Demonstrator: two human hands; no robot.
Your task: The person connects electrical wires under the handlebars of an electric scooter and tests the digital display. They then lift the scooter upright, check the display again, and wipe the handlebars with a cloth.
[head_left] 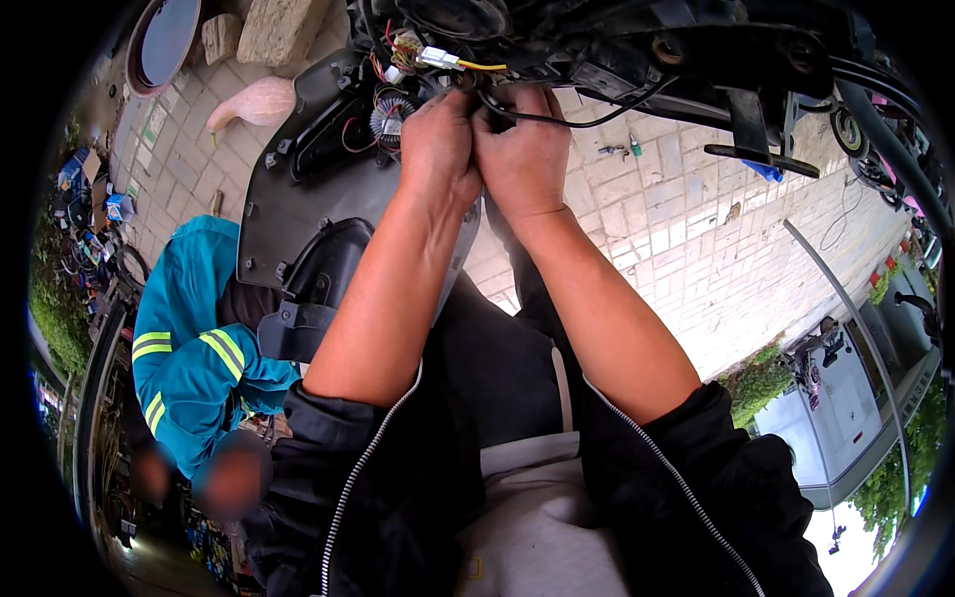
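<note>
Near the top centre, my left hand (436, 144) and my right hand (519, 149) are side by side, both with fingers closed at a dark part with a black cable (631, 104) on the underside of a vehicle's black frame (736, 50). What exactly their fingertips hold is hidden. Just above them are wire bundles, a white connector (438, 58) with a yellow wire, and a finned metal component (391, 120). A grey plastic body panel (269, 234) hangs left of my forearms, partly behind them.
A person (184, 348) in a teal jacket with reflective stripes crouches at left. A pink gourd-shaped object (257, 103), wooden blocks (276, 25) and a round basin (135, 78) sit on paving (671, 219). Small tools (634, 144) lie right of my hands. A pale vehicle (841, 428) stands at far right.
</note>
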